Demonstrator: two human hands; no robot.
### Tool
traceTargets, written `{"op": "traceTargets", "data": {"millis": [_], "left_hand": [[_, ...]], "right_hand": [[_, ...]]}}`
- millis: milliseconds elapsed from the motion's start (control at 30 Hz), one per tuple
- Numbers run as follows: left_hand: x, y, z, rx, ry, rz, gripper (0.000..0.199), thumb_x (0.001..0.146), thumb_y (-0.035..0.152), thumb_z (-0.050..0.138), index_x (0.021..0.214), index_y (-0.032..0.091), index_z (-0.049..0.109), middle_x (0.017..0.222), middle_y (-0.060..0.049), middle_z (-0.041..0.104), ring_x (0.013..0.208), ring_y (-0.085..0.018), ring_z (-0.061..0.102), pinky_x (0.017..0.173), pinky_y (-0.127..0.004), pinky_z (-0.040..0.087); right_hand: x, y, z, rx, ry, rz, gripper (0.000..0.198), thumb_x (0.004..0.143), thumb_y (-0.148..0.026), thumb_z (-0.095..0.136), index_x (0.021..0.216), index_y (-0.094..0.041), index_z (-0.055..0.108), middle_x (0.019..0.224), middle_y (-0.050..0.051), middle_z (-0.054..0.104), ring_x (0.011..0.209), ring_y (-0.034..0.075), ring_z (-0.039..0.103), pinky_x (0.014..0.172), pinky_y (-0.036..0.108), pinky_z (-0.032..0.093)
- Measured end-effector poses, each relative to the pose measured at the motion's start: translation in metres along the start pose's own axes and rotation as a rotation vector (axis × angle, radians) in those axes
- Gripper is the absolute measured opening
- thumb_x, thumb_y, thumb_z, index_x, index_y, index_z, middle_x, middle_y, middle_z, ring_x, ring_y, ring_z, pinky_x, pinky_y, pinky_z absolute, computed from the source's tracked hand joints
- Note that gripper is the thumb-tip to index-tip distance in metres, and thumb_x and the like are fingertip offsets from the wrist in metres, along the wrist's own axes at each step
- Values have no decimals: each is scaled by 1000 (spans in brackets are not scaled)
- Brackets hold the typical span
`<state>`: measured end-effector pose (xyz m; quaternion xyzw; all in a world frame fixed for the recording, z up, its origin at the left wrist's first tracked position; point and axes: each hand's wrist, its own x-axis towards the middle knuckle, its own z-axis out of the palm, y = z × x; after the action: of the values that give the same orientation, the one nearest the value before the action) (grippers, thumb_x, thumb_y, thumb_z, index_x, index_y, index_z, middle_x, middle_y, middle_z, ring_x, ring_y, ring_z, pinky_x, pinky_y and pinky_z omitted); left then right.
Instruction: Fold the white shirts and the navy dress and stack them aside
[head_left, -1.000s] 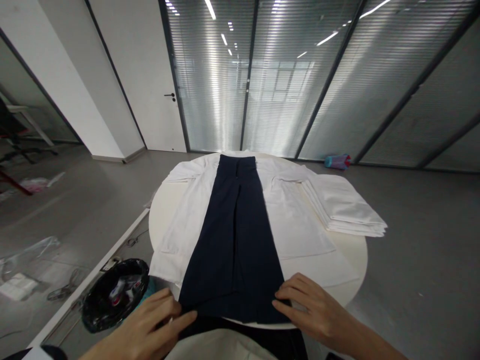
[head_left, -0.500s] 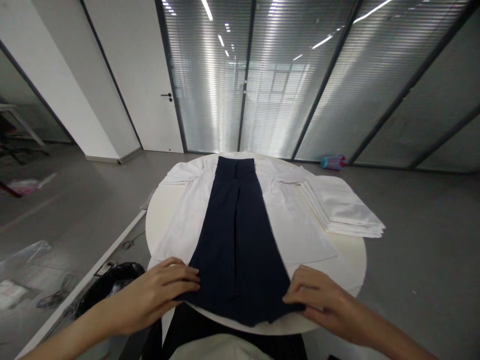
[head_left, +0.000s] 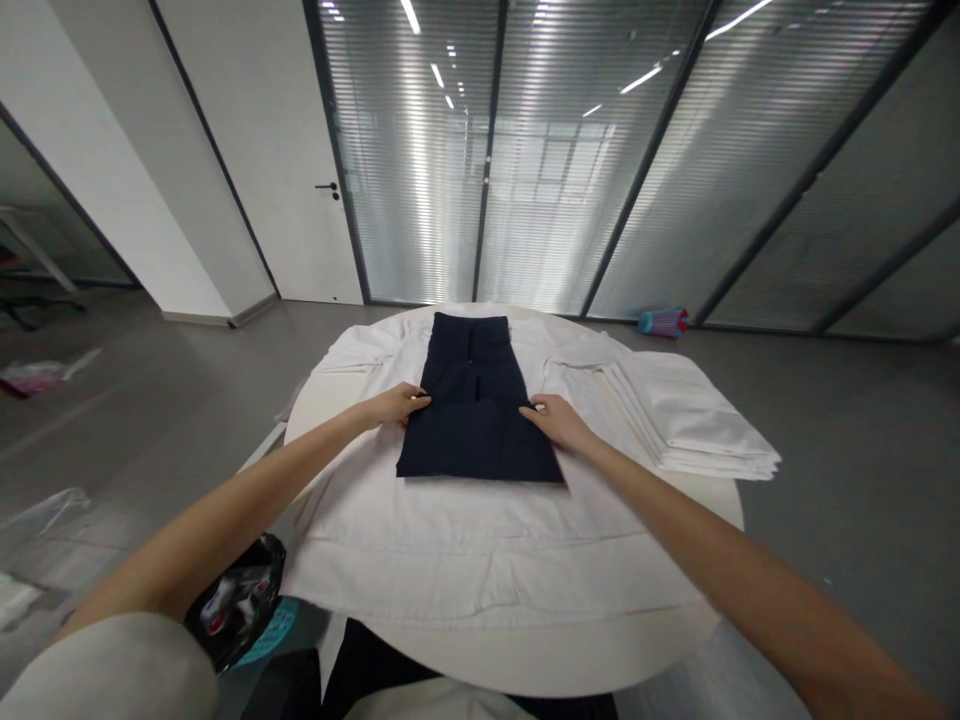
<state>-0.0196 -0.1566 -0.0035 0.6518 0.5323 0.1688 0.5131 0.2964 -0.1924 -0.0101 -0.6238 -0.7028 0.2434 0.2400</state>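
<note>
A navy garment (head_left: pixel 480 440) with a waistband at its far end lies lengthwise on the table, its near part folded up over the rest. Whether it is a skirt or wide trousers I cannot tell. My left hand (head_left: pixel 399 402) pinches its left edge, and my right hand (head_left: pixel 551 418) pinches the right edge at about the same height. Underneath spreads a large white cloth garment (head_left: pixel 450 570), with sleeve-like parts reaching out at the far left and right.
Everything rests on a round white table (head_left: pixel 540 665). Folded white cloths (head_left: pixel 690 410) are stacked at its right, overhanging the edge. A bin with a black liner (head_left: pixel 244 600) stands on the floor at the lower left. Beyond the table is a glass wall with blinds (head_left: pixel 547 200).
Both hands have moved away from me, carrying the navy garment's near hem up and over toward the waistband. More of the white garment beneath now shows.
</note>
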Motion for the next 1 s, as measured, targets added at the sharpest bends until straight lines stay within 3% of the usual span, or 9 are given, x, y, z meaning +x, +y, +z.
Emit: {"op": "traceTargets", "data": {"millis": [100,233,300,367,500,600,733,833,1000], "left_hand": [[-6,2,6,235,174,111,32,88,39,62,104,12,67,75,-4,66,58,-16,61,55,-28,52],[-35,12,24,555,455,561,38,95,39,55,125,17,64,122,-12,67,112,-26,65,98,-41,51],[-48,11,40,666,339,700,42,102,43,43,132,20,61,139,-11,60,135,-27,50,113,-45,39],[-54,4,57,773,168,705,48,104,48,36,141,23,55,151,-9,50,147,-27,36,119,-49,29],[-49,-17,75,892,53,630,60,102,57,38,155,31,36,164,-5,29,152,-29,22,123,-55,18],[-36,-18,67,883,50,662,55,102,56,38,151,33,42,160,-4,38,148,-28,33,120,-52,27],[14,10,27,753,218,705,40,103,42,42,129,21,63,132,-8,64,125,-20,59,109,-34,45],[81,43,-8,789,407,593,33,100,31,46,125,18,64,128,-8,66,121,-19,61,108,-31,45],[193,81,-33,877,477,450,41,102,28,38,134,11,57,136,-16,61,128,-25,56,109,-37,43]], "right_hand": [[-11,4,0,-163,47,-25,21,89,-27,64,105,-14,68,80,7,68,80,23,65,74,32,48],[-46,-10,1,-337,229,-300,41,97,-35,55,134,-19,58,131,16,59,119,28,59,100,44,46],[-65,-19,9,-377,160,-496,47,101,-41,49,144,-25,51,152,12,44,140,29,41,113,49,36],[-79,-22,20,-428,-8,-596,56,101,-51,44,152,-28,42,162,10,31,150,31,26,118,55,27],[-86,-15,34,-471,-228,-539,73,99,-65,37,159,-25,29,165,12,22,152,34,18,120,60,19],[-83,-10,33,-414,-254,-511,69,101,-63,34,158,-26,30,165,10,22,153,32,17,121,60,19],[-80,-15,31,-316,-132,-498,57,104,-54,35,153,-26,42,160,9,36,151,30,24,122,61,19],[-79,-19,33,-264,-28,-528,50,104,-48,38,147,-25,50,151,10,48,146,28,34,122,61,19],[-77,-16,35,-266,63,-558,41,103,-40,45,138,-23,59,138,11,58,137,28,45,121,62,25]]}}
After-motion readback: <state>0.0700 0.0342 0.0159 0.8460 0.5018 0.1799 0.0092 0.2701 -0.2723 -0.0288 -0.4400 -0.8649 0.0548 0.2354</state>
